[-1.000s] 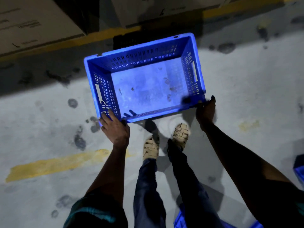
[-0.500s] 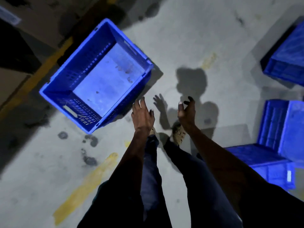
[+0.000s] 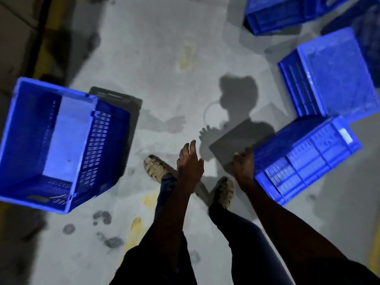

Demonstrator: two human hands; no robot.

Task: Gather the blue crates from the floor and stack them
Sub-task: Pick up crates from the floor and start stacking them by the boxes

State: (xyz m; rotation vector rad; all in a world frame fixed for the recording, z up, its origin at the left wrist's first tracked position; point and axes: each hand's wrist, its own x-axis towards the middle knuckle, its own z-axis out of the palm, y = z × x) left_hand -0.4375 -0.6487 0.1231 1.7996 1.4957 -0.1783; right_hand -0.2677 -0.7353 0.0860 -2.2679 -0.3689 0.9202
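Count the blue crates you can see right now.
4. One upright crate at left; one tipped crate by the right hand; one overturned crate behind it; one crate top right, cut off by the frame. More may lie outside.

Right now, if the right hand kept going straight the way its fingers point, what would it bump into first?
Most likely the overturned blue crate on the floor. The right hand, fingers relaxed and holding nothing, is already at that crate's near corner in the picture. Depth is unclear, so it may still be above the crate, not touching it.

Bright blue slotted crates (image 3: 59, 145) on a grey floor (image 3: 156, 64) with yellow marks (image 3: 186, 57).
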